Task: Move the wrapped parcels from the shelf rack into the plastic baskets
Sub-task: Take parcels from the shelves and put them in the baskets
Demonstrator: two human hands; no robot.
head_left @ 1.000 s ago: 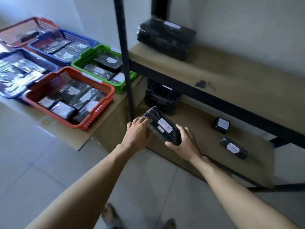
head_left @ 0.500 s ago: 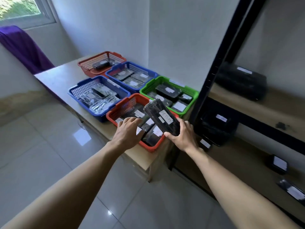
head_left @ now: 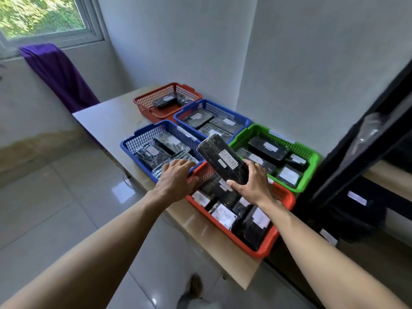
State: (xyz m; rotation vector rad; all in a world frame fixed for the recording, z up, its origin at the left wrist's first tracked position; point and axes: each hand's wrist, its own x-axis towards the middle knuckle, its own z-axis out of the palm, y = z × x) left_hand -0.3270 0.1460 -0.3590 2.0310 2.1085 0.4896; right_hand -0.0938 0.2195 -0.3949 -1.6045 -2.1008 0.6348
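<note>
Right hand (head_left: 252,186) tight around one parcel (head_left: 223,159) (left hand (head_left: 176,181) slack) over five baskets (head_left: 311,170).

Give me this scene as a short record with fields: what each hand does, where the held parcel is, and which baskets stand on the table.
right hand: holds parcel, labelled RETURN, by its lower end
left hand: rests where near blue basket and near red basket meet
parcel: tilted, above near red basket, not yet set down
other baskets: green basket, far blue basket, far red basket
contents: every basket holds wrapped parcels
table: carries all five baskets
rack: at right, dark parcels on its shelves
</note>
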